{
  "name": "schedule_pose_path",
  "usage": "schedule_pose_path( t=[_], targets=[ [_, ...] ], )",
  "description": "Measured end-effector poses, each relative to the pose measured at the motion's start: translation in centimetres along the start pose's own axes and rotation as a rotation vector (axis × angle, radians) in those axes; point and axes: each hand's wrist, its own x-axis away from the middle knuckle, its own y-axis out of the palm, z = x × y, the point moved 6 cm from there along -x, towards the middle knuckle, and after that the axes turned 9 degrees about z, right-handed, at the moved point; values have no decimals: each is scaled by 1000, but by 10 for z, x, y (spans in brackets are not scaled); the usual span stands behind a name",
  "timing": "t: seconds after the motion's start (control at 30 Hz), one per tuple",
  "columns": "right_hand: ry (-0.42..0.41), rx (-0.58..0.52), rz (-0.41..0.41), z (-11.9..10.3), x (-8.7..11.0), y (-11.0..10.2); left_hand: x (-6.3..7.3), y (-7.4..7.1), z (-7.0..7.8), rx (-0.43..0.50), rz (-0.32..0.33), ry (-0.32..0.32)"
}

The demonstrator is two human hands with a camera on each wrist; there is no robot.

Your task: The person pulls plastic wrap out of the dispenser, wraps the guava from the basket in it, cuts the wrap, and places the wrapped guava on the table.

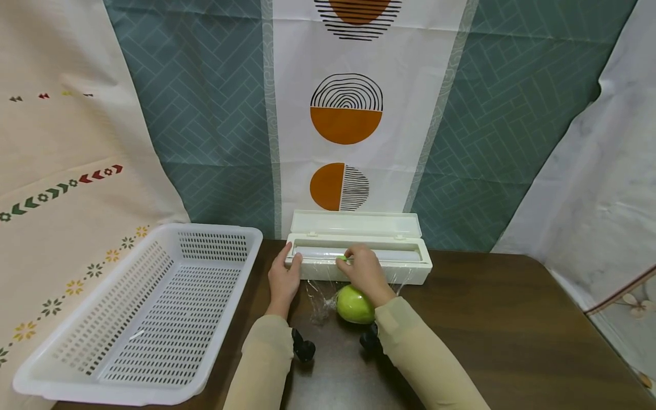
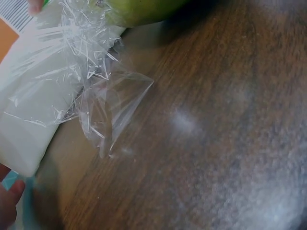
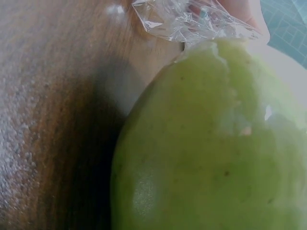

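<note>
One box, long axis crosswise, left fingers around left end, right fingers around green tab

Hands: there were two
Fruit, box, basket, table: each numbered one
Circles: there were three

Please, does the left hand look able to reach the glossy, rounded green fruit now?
Probably yes, though some crumpled, clear plastic film lies between the left hand and the fruit.
</note>
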Motion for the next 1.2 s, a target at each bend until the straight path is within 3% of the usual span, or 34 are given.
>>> schedule_pose_path(
  t=[0.23,1.2],
  targets=[
    [8,4,0,2,0,1,-2,3,-5,-14,-22,-35],
    [-1,22,70,3,3,-4,-1,2,-4,-2,-5,-35]
  ],
)
